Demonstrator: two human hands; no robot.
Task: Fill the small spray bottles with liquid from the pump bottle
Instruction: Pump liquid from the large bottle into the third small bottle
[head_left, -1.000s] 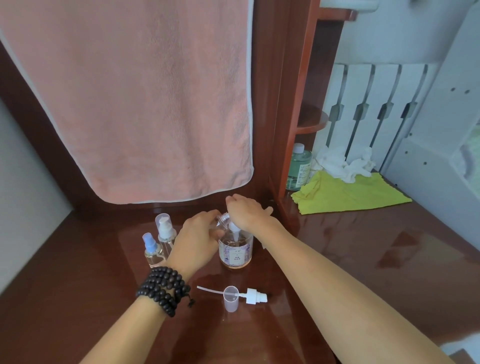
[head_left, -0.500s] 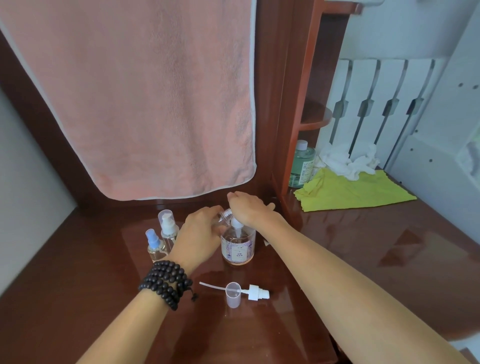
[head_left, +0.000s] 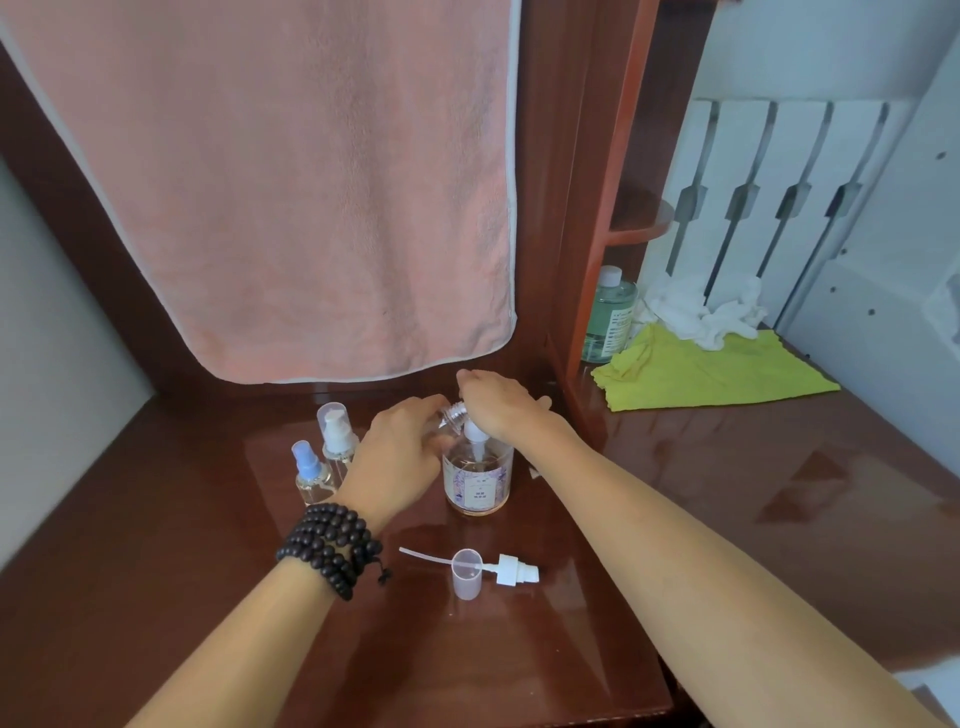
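both arms reach forward, left hand (head_left: 400, 457) curled, right hand (head_left: 498, 402) palm-down.

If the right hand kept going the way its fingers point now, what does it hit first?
Likely the small open bottle gripped by the left hand: the right hand, on the pump bottle's head, points left toward its neck. Depth is unclear.

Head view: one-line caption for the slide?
Left hand tilts an uncapped small spray bottle to the pump bottle while right hand presses the pump.
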